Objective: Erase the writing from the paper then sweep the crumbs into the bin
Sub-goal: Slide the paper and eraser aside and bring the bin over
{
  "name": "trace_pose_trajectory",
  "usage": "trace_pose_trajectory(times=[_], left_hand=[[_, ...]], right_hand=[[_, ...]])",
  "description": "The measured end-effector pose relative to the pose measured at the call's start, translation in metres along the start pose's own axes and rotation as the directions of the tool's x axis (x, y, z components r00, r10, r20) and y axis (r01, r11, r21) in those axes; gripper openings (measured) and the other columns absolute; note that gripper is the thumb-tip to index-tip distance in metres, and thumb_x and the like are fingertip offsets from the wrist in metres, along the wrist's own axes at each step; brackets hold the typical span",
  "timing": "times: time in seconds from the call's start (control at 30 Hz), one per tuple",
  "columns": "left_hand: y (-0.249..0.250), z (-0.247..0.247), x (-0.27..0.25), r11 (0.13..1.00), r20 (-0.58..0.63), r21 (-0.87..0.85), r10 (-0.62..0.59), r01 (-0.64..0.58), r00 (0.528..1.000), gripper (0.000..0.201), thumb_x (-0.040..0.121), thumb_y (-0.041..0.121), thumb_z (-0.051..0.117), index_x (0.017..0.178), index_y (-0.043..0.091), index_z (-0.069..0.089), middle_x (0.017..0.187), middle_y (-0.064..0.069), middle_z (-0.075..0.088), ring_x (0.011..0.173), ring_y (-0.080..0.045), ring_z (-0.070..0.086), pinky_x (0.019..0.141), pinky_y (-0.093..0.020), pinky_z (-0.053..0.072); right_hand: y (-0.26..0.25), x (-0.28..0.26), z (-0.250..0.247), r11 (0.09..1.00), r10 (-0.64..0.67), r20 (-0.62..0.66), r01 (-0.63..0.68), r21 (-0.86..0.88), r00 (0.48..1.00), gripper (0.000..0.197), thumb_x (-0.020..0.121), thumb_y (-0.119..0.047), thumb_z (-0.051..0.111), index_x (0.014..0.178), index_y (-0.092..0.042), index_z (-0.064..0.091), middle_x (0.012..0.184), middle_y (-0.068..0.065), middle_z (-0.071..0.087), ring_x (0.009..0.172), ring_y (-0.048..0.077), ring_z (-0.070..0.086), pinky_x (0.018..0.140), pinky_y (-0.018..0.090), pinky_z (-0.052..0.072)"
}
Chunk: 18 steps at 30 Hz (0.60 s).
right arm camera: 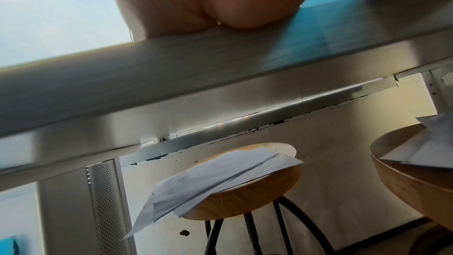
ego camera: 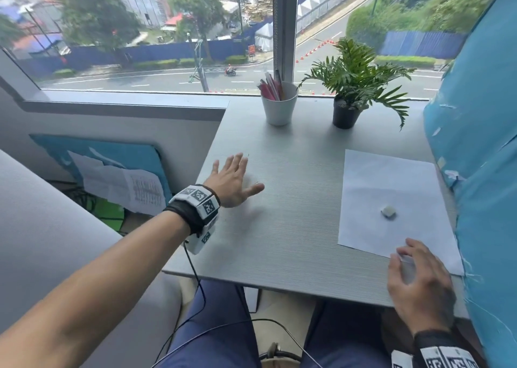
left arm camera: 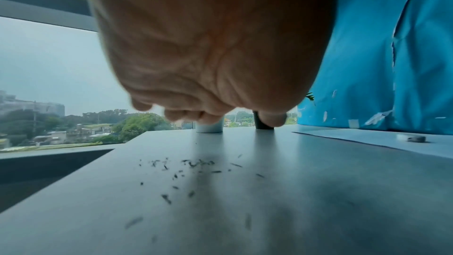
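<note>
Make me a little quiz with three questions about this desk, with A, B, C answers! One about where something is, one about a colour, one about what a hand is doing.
1. Where is the eraser?
A. in the white cup
B. on the paper
C. in the left hand

2. What colour is the pot of the plant?
A. black
B. red
C. yellow

3. What is the left hand doing?
A. squeezing a pencil
B. making a fist
C. spread flat over the table, with the crumbs below it

Answers:
1. B, the eraser lies on the paper, free of both hands.
2. A, the pot is black beside the white cup.
3. C, its fingers are straight and the crumbs lie on the table under it.
</note>
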State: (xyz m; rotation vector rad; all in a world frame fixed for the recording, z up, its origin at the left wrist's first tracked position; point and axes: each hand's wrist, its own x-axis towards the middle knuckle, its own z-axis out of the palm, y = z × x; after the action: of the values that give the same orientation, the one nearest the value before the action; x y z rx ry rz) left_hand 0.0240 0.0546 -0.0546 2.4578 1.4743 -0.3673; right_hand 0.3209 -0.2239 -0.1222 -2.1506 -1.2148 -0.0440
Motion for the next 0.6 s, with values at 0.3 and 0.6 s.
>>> trace_pose_trajectory(times=[0.3,0.6], left_hand=[[-0.013,0.0,0.064,0.993,0.065,-0.115,0.047,-0.039,0.997,0.087,0.099,0.064,0.029,0.159,0.011,-0.004,0.165,-0.007,-0.013,0.152,-0.023,-0.01,0.123,-0.045,-0.002],[-0.033,0.015,-0.061,0.952,0.108,0.005,0.303,-0.306,0.947,0.101,0.082,0.084,0.008,0.159,0.019,-0.004,0.166,0.001,-0.012,0.15,-0.01,-0.017,0.123,-0.039,-0.01]], right_hand=[[-0.003,0.0,-0.002,0.999,-0.009,-0.009,0.009,-0.037,1.0,0.023,0.085,-0.027,0.055,0.098,-0.011,0.065,0.12,0.007,0.066,0.103,0.03,0.061,0.089,0.044,0.051],[0.002,0.002,0.002,0.999,-0.043,-0.051,0.042,-0.011,0.998,0.032,0.084,-0.034,0.048,0.097,-0.01,0.065,0.121,0.008,0.065,0.105,0.031,0.06,0.092,0.042,0.048]])
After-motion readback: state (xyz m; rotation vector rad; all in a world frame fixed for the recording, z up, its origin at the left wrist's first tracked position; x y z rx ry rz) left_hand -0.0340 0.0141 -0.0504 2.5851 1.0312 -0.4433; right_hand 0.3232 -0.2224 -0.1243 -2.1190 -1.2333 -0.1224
